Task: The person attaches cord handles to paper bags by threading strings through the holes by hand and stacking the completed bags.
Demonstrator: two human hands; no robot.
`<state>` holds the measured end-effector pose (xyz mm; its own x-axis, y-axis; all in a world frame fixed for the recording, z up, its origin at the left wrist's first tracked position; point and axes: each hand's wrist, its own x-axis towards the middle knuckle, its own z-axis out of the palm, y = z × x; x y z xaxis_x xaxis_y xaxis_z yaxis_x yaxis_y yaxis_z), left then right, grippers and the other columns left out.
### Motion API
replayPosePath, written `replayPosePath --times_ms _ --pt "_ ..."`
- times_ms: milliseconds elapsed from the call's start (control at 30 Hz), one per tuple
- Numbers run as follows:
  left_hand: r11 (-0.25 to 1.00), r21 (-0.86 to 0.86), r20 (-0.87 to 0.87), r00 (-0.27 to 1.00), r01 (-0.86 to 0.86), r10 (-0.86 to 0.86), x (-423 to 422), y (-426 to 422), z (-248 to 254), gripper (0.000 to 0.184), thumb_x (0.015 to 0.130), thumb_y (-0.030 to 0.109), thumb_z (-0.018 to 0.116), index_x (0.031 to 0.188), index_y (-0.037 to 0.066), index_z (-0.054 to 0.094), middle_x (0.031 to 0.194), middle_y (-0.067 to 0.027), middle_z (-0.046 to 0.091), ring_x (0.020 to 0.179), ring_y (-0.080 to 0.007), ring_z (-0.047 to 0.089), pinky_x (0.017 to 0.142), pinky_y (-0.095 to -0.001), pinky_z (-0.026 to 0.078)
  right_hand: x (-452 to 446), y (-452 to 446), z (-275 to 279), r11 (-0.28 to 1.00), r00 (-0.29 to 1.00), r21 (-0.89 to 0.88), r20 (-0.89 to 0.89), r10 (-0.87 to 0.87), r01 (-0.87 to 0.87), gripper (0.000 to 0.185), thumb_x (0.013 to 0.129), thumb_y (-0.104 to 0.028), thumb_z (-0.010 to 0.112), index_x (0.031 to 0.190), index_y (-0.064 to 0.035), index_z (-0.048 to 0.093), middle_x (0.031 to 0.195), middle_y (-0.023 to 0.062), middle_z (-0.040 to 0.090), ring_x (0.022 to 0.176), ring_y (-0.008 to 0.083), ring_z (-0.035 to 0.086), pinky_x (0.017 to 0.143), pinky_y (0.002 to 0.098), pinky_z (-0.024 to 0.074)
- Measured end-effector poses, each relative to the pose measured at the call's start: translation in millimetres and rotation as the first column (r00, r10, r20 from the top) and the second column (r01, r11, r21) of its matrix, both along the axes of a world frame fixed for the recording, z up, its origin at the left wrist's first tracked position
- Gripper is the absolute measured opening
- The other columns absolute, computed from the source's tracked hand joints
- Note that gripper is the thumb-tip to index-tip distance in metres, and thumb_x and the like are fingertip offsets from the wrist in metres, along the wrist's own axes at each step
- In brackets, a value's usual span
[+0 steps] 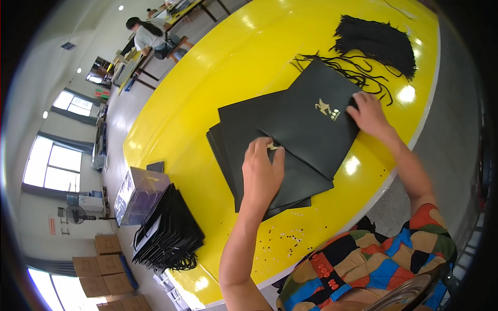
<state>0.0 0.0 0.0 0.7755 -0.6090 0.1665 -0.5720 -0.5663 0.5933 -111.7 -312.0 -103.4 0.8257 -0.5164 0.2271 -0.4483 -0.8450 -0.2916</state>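
Several flat black paper bags lie fanned in a stack [228,150] on the yellow table. The top black paper bag [316,135] is turned at an angle and bears a gold figure with small lettering. Its right edge is between the thumb and fingers of my right hand [371,116]. My left hand [263,171] rests on the stack by the top bag's left edge, fingers bent, thumb apart from them. A bit of gold print on a lower bag shows in that gap. Any contact under the left fingertips is hidden.
Black cords [368,75] and a black bundle of them [376,44] lie at the far right. Black bags with handles [171,233] are piled by a clear plastic-wrapped box [140,194] at the left edge. Small dots [290,238] litter the yellow table [181,124]. A person [150,39] sits farther off.
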Motion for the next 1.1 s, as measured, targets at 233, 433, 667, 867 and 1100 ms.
replayPosePath --times_ms 233,433,667,867,1100 --pt "0.758 0.617 0.411 0.908 -0.211 -0.081 51.3 -61.9 7.1 0.047 0.081 0.04 0.063 0.1 -0.003 0.063 0.101 -0.0204 0.065 0.097 -0.0385 0.059 0.087 -0.0428 0.044 -8.9 33.7 -0.3 0.894 0.889 -0.038 0.094 0.448 -0.447 0.044 0.085 -0.03 0.057 0.126 -0.0136 0.052 0.141 0.0152 0.039 0.133 0.034 0.03 0.107 0.0561 0.0224" --pt "0.764 0.64 0.15 0.989 -0.082 -0.019 34.4 -34.1 23.2 0.038 0.078 0.034 0.069 0.094 0.0 0.06 0.085 -0.0154 0.065 0.08 -0.0302 0.063 0.075 -0.0424 0.046 -15.5 54.4 7.7 0.632 0.627 0.062 0.237 0.742 -0.772 0.042 0.083 -0.024 0.061 0.123 -0.0131 0.054 0.136 0.0154 0.044 0.129 0.0342 0.038 0.107 0.0508 0.0277" --pt "0.944 -0.01 -0.119 0.938 -0.33 0.326 -4.1 32.8 -3.6 0.045 0.074 0.011 0.072 0.11 0.0 0.049 0.072 -0.008 0.05 0.067 -0.0205 0.053 0.067 -0.032 0.046 111.9 14.0 30.7 0.822 0.77 0.223 0.537 0.344 -0.523 0.01 0.084 -0.012 0.059 0.085 -0.0022 0.058 0.077 0.016 0.06 0.072 0.0347 0.057 0.065 0.0405 0.046" --pt "0.887 -0.018 -0.307 0.847 -0.461 0.434 -32.4 48.1 -23.2 0.052 0.075 0.016 0.072 0.117 -0.005 0.052 0.092 -0.0128 0.061 0.081 -0.0183 0.059 0.073 -0.0299 0.049 259.6 -42.3 -25.5 0.911 0.915 0.304 0.372 0.156 -0.279 0.03 0.092 -0.018 0.035 0.094 0.0036 0.056 0.084 0.0229 0.06 0.078 0.0356 0.058 0.071 0.0469 0.0459" --pt "0.825 -0.233 -0.451 0.809 -0.515 0.378 -41.8 66.0 -27.0 0.041 0.073 0.009 0.067 0.108 -0.007 0.054 0.075 -0.0134 0.058 0.07 -0.0197 0.057 0.063 -0.033 0.046 372.7 -164.2 -143.9 0.953 0.961 -0.125 -0.06 0.271 -0.277 0.029 0.094 -0.025 0.042 0.094 0.0019 0.055 0.08 0.0147 0.056 0.067 0.0227 0.051 0.061 0.0354 0.0419"
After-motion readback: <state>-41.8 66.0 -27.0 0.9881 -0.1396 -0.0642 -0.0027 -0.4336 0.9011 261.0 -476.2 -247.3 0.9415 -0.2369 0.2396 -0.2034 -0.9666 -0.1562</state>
